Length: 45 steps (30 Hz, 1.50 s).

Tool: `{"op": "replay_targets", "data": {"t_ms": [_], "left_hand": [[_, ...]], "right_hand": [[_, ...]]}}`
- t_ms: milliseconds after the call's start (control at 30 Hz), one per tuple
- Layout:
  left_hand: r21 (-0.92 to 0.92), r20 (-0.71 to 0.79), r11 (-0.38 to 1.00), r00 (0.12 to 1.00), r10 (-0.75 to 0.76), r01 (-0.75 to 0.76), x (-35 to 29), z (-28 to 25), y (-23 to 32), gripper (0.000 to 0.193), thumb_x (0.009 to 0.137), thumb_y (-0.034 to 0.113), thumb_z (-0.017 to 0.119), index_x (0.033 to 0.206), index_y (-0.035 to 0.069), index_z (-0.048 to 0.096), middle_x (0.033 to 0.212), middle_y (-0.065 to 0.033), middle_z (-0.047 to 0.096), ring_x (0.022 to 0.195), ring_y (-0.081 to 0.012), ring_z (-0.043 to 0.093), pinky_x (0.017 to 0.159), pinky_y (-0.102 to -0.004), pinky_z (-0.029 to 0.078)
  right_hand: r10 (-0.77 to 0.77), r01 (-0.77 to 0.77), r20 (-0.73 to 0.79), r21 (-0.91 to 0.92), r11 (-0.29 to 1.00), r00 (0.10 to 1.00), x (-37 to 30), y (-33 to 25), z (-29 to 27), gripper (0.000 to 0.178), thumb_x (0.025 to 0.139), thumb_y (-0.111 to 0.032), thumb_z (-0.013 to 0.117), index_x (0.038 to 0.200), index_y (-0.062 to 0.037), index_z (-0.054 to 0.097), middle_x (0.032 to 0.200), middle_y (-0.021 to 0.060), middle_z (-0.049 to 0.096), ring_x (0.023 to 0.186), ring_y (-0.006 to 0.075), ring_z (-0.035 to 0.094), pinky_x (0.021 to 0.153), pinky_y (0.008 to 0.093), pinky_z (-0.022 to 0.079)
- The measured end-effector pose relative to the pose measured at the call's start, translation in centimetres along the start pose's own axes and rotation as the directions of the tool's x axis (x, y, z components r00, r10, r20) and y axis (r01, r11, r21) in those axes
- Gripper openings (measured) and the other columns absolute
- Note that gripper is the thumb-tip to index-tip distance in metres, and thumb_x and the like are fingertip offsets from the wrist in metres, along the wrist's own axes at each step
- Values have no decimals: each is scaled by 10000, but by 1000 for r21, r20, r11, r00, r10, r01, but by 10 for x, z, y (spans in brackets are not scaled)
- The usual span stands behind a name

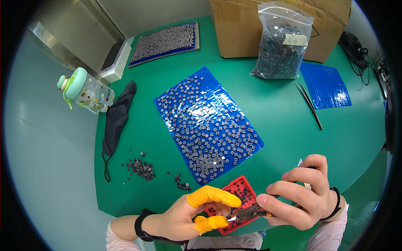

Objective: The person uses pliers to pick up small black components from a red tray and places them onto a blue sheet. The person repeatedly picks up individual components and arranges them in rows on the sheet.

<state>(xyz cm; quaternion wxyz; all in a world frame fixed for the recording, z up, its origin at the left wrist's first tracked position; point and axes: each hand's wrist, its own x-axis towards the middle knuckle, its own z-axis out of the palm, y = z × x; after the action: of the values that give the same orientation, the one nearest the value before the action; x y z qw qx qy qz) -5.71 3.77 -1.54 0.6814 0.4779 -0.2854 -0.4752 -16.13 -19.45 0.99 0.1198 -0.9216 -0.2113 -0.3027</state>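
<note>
My right hand (299, 196) is closed around a pair of small pliers (248, 213), whose jaws point left. My left hand (184, 215) wears yellow finger cots on thumb and index finger. Its fingers curl around the plier tips, and whatever they pinch there is too small to make out. Below both hands lies a red tray (237, 183) with many small black pieces in it. Ahead of them, a blue sheet (205, 75) carries many small grey square pieces (205, 163).
Loose dark pieces (142, 169) lie at left near a black mask (117, 119) and a bottle (90, 92). A filled tray (165, 43), a cardboard box (234, 33) and a bag of pieces (280, 50) stand behind. Tweezers (310, 104) and another blue sheet (326, 85) lie right.
</note>
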Motion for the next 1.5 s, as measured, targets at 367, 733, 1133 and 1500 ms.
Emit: {"op": "replay_targets", "data": {"t_ms": [367,733,1133,1500], "left_hand": [[338,70,922,982,176,-190,0,-4,1,165,880,66,644,1029,7,604,938,-100,606,790,-199,594,677,-290,468],[-50,-67,997,996,-57,54,4,5,3,195,905,88,625,1074,13,564,1016,-119,617,915,-207,624,783,-318,511],[-117,-294,989,954,53,-91,3,9,2,295,679,-51,809,877,-25,592,861,-190,674,763,-250,683,723,-358,579],[-80,-329,995,940,-88,65,1,8,7,224,738,75,791,842,-93,685,798,-213,686,654,-252,689,608,-343,593]], "right_hand": [[-19,19,22,28,999,1000,4,-3,2,327,646,-163,670,970,-205,679,873,-38,591,785,164,496,648,364,344],[-17,17,28,-13,1000,999,4,-2,1,348,634,-168,676,980,-196,668,872,-35,590,771,169,491,644,368,346],[5,-5,30,15,1000,1000,3,-2,4,362,633,-154,692,992,-187,661,885,-33,590,774,169,499,641,365,345],[-12,12,31,-12,1000,999,4,-1,0,360,640,-177,696,997,-190,656,885,-33,589,774,173,497,649,374,350]]}}
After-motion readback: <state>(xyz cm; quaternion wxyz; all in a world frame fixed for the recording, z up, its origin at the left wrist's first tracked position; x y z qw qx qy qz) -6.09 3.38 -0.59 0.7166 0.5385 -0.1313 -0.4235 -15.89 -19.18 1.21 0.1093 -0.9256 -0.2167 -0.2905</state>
